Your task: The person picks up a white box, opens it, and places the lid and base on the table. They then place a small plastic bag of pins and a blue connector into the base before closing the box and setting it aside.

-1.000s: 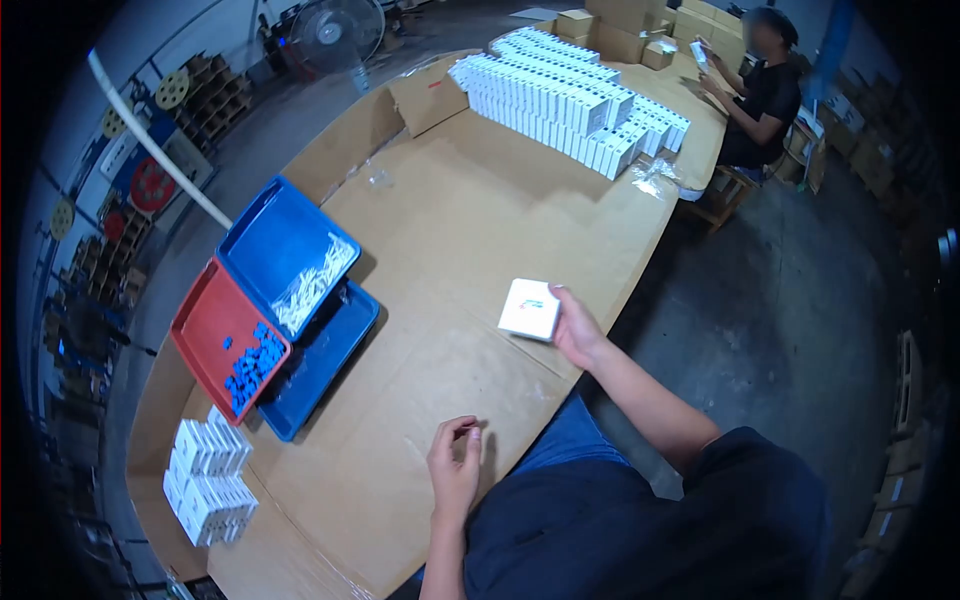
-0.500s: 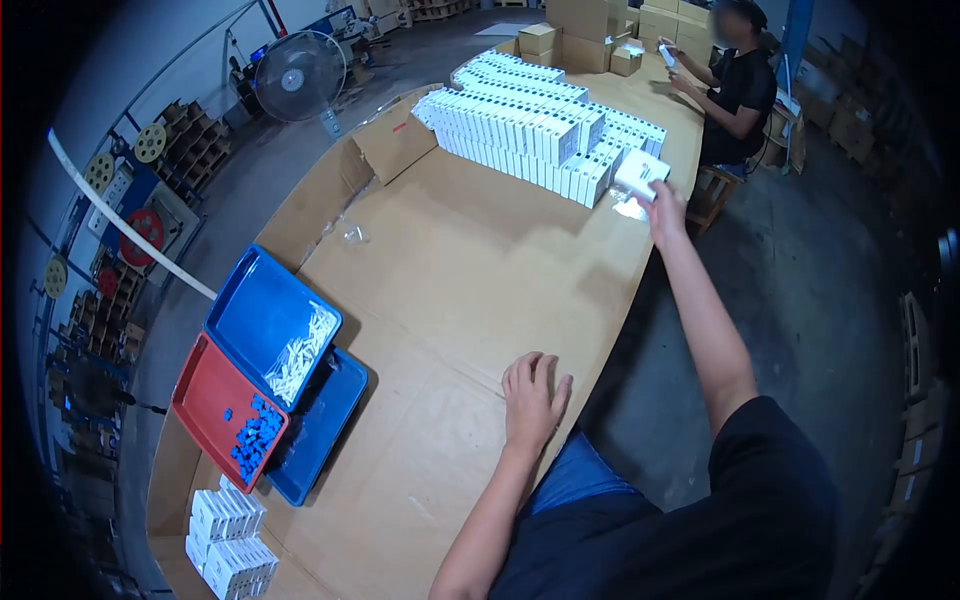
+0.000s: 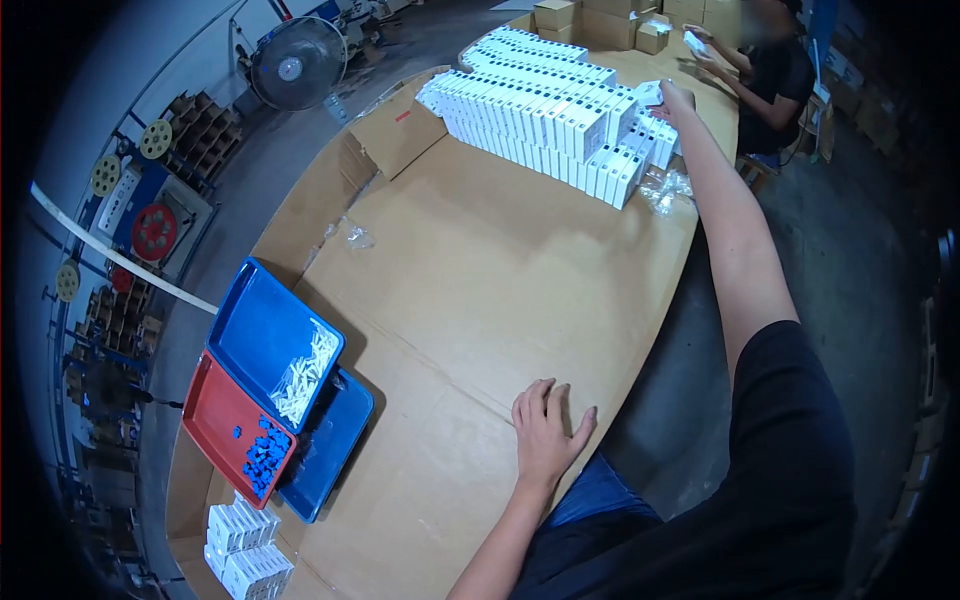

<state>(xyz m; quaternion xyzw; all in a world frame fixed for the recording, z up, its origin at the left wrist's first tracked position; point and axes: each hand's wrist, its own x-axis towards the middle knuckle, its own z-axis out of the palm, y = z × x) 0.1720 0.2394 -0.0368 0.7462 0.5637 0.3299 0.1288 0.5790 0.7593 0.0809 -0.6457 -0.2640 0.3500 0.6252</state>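
Observation:
My right hand is stretched to the far right end of the stacked white boxes, closed on a small white box. That box is at the top of the stack's right side. The stack has several rows of upright white boxes in layers. Crumpled clear plastic lies beside the stack, below my right forearm. My left hand rests on the cardboard-covered table near its front edge, fingers spread, holding nothing.
On the left are a blue tray of white pieces, a red tray of blue pieces and a lower blue tray. More white boxes stand at the lower left. A co-worker sits at the far right.
My right hand has moved farther away with the white box, from the table edge to the top right of the stack. The view has shifted slightly; my left hand stays on the table.

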